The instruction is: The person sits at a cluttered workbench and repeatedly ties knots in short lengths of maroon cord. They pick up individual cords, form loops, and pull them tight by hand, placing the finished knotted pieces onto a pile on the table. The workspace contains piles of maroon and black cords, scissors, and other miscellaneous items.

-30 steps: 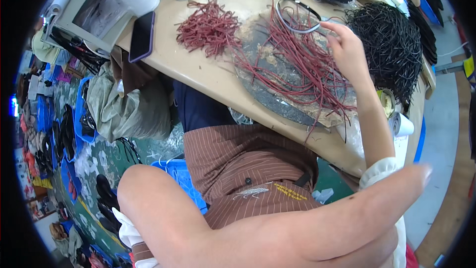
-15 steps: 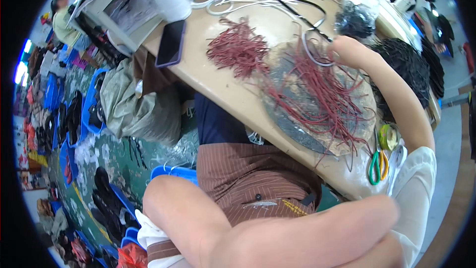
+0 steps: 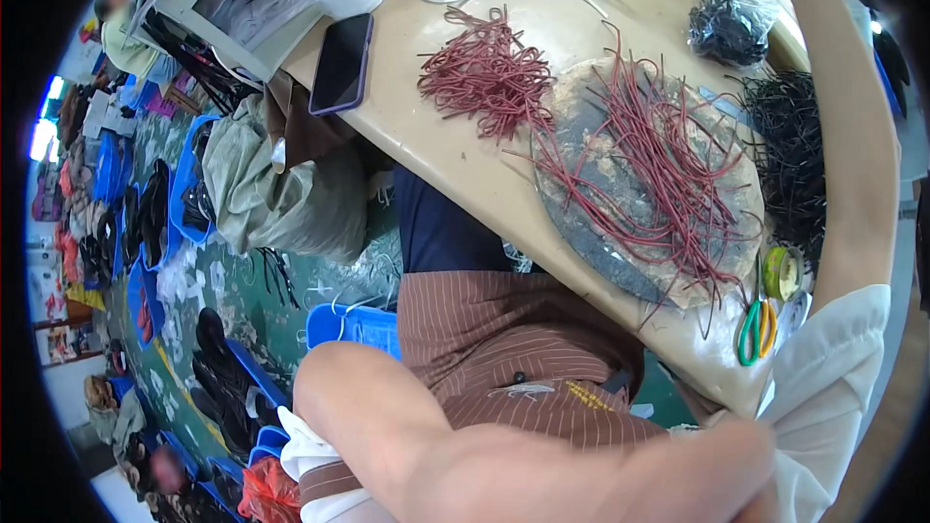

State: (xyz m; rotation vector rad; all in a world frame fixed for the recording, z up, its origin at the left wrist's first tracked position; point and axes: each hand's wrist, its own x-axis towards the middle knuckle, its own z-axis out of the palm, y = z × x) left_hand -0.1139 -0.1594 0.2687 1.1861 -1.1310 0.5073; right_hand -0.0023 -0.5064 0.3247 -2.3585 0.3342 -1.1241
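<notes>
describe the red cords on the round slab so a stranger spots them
On the beige tabletop lies a round, patchy grey slab. Spread across it are long, thin dark-red cords, straighter than the looped dark-red heap to the left.

apron (image 3: 528, 315): brown, thin pale pinstripes | front: dark round button (image 3: 519, 377), pale stitched motif (image 3: 535, 389), small yellow lettering (image 3: 589, 395), dark strap piece (image 3: 616, 383) at side | right sleeve (image 3: 833, 378): white, loose, thin, slightly sheer | lower left: white cloth (image 3: 302, 446), brown striped band (image 3: 325, 480) | trousers (image 3: 446, 223): dark navy
</notes>
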